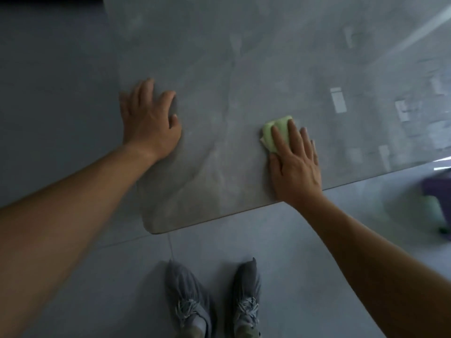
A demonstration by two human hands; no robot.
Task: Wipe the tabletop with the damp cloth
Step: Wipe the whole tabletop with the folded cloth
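A grey, glossy stone tabletop (244, 69) fills the upper part of the head view, its rounded near-left corner close to my feet. A folded light-green cloth (275, 131) lies on it near the front edge. My right hand (296, 162) presses flat on the cloth with straight fingers, covering its near half. My left hand (150, 123) rests on the table's left edge, palm down, fingers spread and slightly bent, holding nothing.
Grey tiled floor (268, 252) lies below and left of the table. My two feet in grey shoes (212, 301) stand just in front of the corner. A blurred purple and green object (436, 198) sits on the floor at the right.
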